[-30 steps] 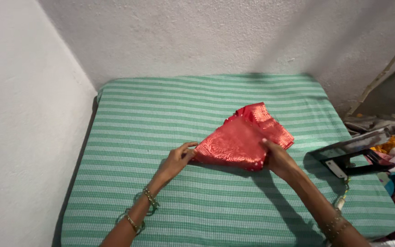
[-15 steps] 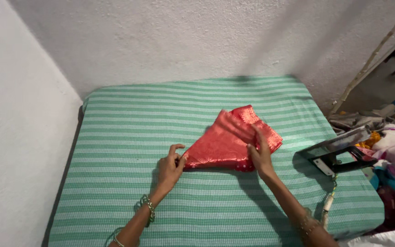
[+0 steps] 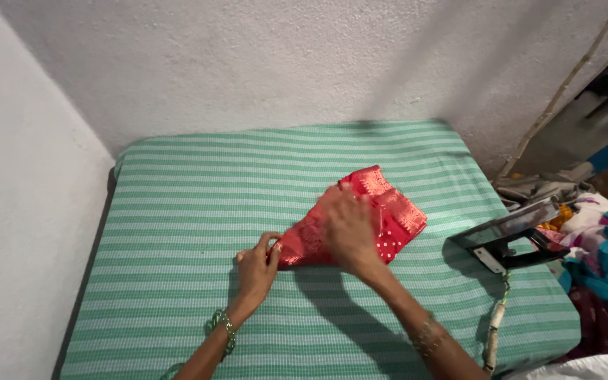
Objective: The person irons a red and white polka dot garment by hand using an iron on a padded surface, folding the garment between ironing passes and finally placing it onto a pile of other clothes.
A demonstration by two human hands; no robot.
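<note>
I see the red cloth (image 3: 378, 211) lying folded near the middle of the striped pad (image 3: 177, 211), a little toward its right side; it is a bright red piece with a small gold pattern, and its far corner points toward the wall (image 3: 283, 63). My left hand (image 3: 256, 266) sits at the cloth's near left corner, fingers curled, thumb and fingertips pinching the edge there; my right hand (image 3: 348, 231) lies on top of the cloth, palm down and fingers spread, pressing flat over its left half and hiding part of it. The hand looks a little blurred, so I cannot tell how hard it bears down. Bangles (image 3: 224, 331) ring my left wrist. An iron (image 3: 511, 236) rests at the pad's right edge, well apart from the cloth, its cord (image 3: 494, 331) trailing down toward me; a heap of clothes (image 3: 603, 246) lies just beyond the iron, off the pad.
</note>
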